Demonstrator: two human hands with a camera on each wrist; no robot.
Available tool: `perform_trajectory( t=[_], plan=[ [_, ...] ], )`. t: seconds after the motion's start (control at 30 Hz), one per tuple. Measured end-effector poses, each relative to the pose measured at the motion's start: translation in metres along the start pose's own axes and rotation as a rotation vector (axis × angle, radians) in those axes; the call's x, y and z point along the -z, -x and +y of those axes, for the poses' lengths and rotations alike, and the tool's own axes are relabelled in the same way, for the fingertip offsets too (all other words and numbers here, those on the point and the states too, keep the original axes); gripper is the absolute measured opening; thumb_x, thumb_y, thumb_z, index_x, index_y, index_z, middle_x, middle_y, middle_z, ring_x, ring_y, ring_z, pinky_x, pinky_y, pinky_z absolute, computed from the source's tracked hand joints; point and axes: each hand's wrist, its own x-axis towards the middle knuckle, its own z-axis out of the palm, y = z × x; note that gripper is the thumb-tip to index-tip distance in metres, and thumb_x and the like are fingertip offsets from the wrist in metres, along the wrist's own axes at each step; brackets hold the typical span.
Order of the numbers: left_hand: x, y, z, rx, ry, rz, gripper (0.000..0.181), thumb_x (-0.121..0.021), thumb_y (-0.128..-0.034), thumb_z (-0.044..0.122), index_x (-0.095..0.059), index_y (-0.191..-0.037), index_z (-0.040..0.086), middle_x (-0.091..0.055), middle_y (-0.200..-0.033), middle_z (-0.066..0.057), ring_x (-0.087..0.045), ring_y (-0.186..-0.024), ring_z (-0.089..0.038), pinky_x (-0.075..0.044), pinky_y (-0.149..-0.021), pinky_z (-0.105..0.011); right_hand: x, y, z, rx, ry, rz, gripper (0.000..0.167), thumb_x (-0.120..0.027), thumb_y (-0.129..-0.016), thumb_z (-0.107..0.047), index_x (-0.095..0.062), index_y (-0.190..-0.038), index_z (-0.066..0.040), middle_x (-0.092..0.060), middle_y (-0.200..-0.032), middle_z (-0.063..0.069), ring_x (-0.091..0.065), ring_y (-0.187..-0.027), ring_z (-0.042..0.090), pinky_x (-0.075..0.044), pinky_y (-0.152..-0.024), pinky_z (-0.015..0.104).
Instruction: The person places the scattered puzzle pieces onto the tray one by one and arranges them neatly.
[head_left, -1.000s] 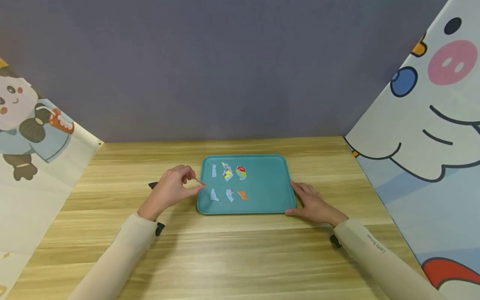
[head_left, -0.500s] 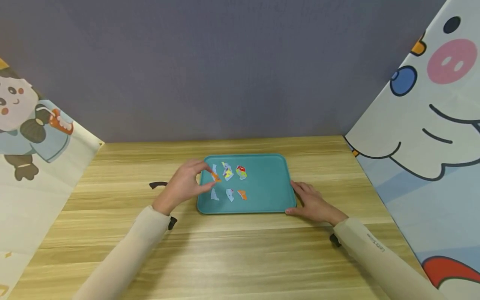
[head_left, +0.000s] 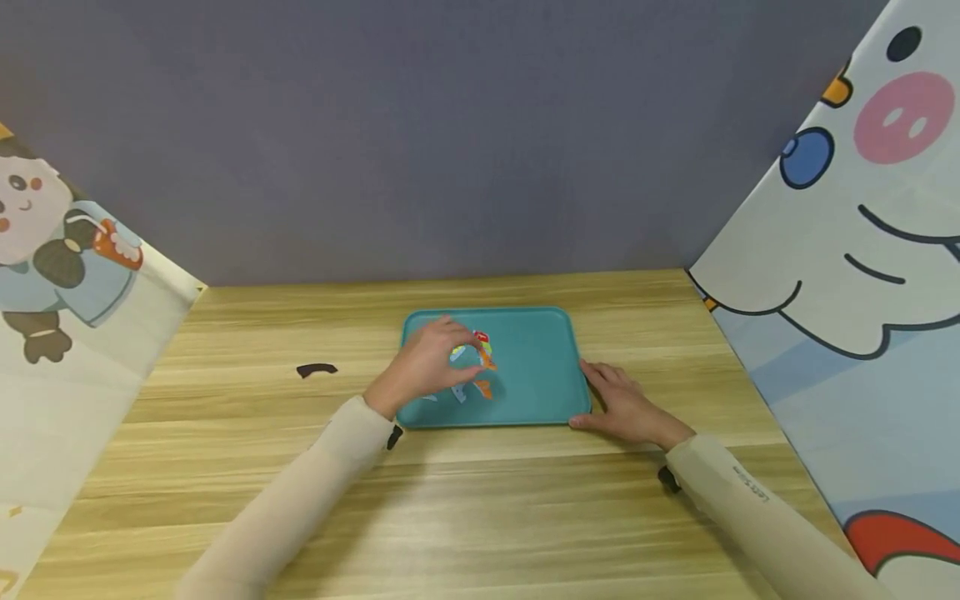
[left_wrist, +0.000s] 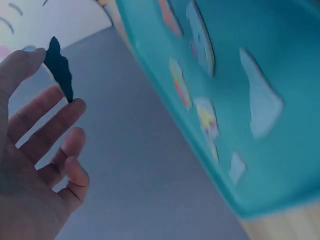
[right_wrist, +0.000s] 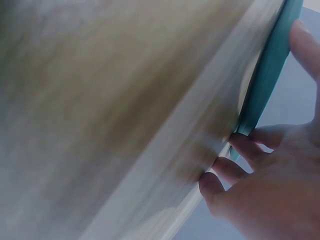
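My left hand (head_left: 429,360) is over the left half of the teal tray (head_left: 536,367). Between thumb and fingertips it pinches a small orange puzzle piece (head_left: 486,359); the left wrist view shows that piece's dark side (left_wrist: 61,70). Below and around the hand, several flat puzzle pieces lie on the tray, among them an orange one (head_left: 483,389) and a pale blue one (head_left: 458,393). The hand hides others in the head view; a pale piece (left_wrist: 263,107) shows in the left wrist view. My right hand (head_left: 624,408) rests against the tray's right edge, thumb at the front corner.
A flat black curved piece (head_left: 317,369) lies on the wooden table (head_left: 495,508), left of the tray. Behind the table stands a grey wall (head_left: 450,150), with cartoon-printed panels (head_left: 832,250) at both sides.
My left hand has carried the orange puzzle piece rightward from the tray's left edge to above the pieces near its middle. The black piece on the table is now uncovered. My right hand stays put.
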Motion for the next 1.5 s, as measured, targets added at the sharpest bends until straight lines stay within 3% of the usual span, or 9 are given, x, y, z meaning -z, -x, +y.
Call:
perform_trajectory(
  t=[0.13,0.37,0.5,0.67,0.9,1.2,1.5],
  plan=[
    [-0.018,-0.009,0.008,-0.022,-0.011,-0.077,0.020,-0.076,-0.0782,0.032,-0.073,-0.093,0.018,-0.068,-0.097,0.005,-0.054,-0.090,-0.017,-0.044,-0.075,-0.032,0.000,0.000,-0.001,0.010,-0.007,0.009,0.100,-0.067,-0.080,-0.056,-0.021,-0.148,0.002,-0.029,-0.144,0.023,-0.024,-0.131,0.041,-0.022,-0.100,0.062],
    [-0.048,-0.016,0.024,-0.018,-0.067,-0.169,0.020,-0.076,-0.0791,0.035,-0.074,-0.092,0.019,-0.069,-0.096,0.008,-0.058,-0.097,-0.016,-0.040,-0.095,-0.034,-0.002,-0.001,0.001,0.017,0.009,0.009,0.102,-0.067,-0.080,-0.057,-0.021,-0.148,0.002,-0.030,-0.145,0.021,-0.025,-0.131,0.039,-0.024,-0.101,0.060],
    [-0.057,-0.019,0.031,-0.022,-0.099,-0.168,0.018,-0.077,-0.0779,0.035,-0.075,-0.089,0.021,-0.070,-0.092,0.008,-0.056,-0.086,-0.015,-0.043,-0.083,-0.030,-0.002,0.000,0.002,0.027,0.013,0.019,0.102,-0.066,-0.079,-0.058,-0.021,-0.147,0.004,-0.031,-0.144,0.022,-0.026,-0.130,0.040,-0.025,-0.100,0.060],
    [-0.064,-0.023,0.034,-0.033,-0.127,-0.165,0.013,-0.078,-0.0770,0.033,-0.075,-0.086,0.023,-0.069,-0.088,0.008,-0.053,-0.080,-0.017,-0.043,-0.068,-0.029,-0.002,-0.001,0.003,0.031,0.021,0.024,0.102,-0.066,-0.079,-0.059,-0.022,-0.147,0.003,-0.032,-0.143,0.022,-0.028,-0.129,0.040,-0.026,-0.100,0.060],
    [-0.069,-0.026,0.036,-0.020,-0.141,-0.202,0.016,-0.078,-0.0769,0.027,-0.076,-0.090,0.019,-0.069,-0.090,0.004,-0.053,-0.079,-0.019,-0.044,-0.068,-0.029,-0.001,-0.002,0.002,0.021,0.008,0.011,0.103,-0.066,-0.078,-0.060,-0.021,-0.149,0.000,-0.031,-0.145,0.020,-0.027,-0.130,0.037,-0.024,-0.101,0.059],
    [-0.070,-0.030,0.040,-0.055,-0.160,-0.234,0.011,-0.077,-0.0792,0.027,-0.075,-0.085,0.018,-0.065,-0.083,0.003,-0.052,-0.076,-0.018,-0.042,-0.069,-0.028,0.000,-0.001,0.002,0.019,0.012,0.006,0.103,-0.065,-0.078,-0.061,-0.021,-0.148,0.001,-0.030,-0.145,0.020,-0.026,-0.131,0.039,-0.023,-0.102,0.060],
    [-0.066,-0.027,0.037,-0.037,-0.115,-0.238,0.012,-0.076,-0.0803,0.026,-0.076,-0.088,0.016,-0.065,-0.086,0.002,-0.054,-0.080,-0.018,-0.042,-0.074,-0.029,0.000,-0.001,0.001,0.013,0.011,0.002,0.103,-0.067,-0.079,-0.058,-0.021,-0.148,0.001,-0.029,-0.146,0.020,-0.024,-0.132,0.039,-0.022,-0.103,0.059]
  ],
)
